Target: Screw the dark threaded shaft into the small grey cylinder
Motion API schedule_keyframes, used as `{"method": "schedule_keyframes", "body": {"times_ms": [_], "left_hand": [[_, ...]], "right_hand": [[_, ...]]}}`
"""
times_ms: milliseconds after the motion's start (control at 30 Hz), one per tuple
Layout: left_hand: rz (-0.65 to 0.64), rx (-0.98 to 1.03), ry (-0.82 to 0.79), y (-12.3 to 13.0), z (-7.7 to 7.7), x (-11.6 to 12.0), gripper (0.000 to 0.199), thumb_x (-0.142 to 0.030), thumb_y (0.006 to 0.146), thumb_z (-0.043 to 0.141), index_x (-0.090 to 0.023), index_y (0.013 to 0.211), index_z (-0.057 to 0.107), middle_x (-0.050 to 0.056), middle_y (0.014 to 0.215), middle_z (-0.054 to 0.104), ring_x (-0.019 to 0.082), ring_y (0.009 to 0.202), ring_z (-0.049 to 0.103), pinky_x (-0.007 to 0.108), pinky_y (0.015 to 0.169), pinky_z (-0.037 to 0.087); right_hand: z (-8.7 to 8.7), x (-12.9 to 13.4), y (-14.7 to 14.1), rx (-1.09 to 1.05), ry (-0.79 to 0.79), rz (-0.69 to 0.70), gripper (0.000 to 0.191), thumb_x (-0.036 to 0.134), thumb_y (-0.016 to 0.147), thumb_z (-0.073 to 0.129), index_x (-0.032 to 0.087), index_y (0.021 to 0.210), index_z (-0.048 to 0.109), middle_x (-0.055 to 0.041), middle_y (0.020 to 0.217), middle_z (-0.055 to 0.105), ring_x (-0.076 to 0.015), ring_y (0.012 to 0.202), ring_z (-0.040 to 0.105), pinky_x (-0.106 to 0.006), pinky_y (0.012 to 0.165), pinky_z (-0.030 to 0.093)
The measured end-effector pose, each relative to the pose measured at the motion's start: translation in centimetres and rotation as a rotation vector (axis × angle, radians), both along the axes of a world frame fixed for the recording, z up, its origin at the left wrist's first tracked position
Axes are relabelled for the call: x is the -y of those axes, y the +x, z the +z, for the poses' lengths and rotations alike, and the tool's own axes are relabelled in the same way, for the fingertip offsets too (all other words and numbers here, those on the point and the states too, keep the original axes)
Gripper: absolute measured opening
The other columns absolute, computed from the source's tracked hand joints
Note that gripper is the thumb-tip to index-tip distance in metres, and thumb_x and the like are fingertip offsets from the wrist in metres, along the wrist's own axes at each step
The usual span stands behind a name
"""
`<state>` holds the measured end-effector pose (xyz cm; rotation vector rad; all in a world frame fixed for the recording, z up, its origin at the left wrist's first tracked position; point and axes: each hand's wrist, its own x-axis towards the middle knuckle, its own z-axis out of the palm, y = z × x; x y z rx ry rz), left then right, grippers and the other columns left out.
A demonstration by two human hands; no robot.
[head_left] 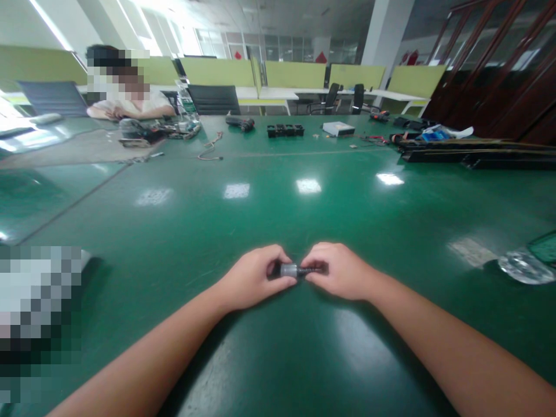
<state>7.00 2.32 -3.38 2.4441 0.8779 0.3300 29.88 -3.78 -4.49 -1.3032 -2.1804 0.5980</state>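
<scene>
A small object, a grey cylinder [289,270] with a dark ribbed shaft [306,270] coming out of its right side, lies level just over the green tabletop; I cannot make out its exact kind. My left hand [256,275] pinches the cylinder end between thumb and fingers. On the other side, my right hand [341,269] closes thumb and fingers around the shaft end. Fingers hide both outer ends of the object. Both hands rest close to the table, with a narrow gap between their fingertips.
A glass dish [525,267] stands at the right edge, a blurred-out pale item [35,289] at the left. Farther back are black block parts [285,130], a white box [338,128], cables [211,147] and long dark bars [478,153]. A person [130,98] sits across the table.
</scene>
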Motion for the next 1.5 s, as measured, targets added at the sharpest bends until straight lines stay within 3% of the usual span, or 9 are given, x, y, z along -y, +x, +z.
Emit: {"method": "schedule_keyframes", "body": {"times_ms": [1500], "left_hand": [[0.007,0.013,-0.011,-0.1,0.0,0.1,0.026,-0.044,0.082,0.068,-0.02,0.093,0.065,-0.001,0.076,0.061,0.015,0.068,0.054,0.024,0.06,0.037]], "right_hand": [[0.8,0.1,1.3,0.097,0.002,-0.002,0.009,0.021,0.082,0.071,0.02,0.09,0.076,-0.0031,0.085,0.069,-0.0151,0.08,0.061,-0.027,0.073,0.043]]}}
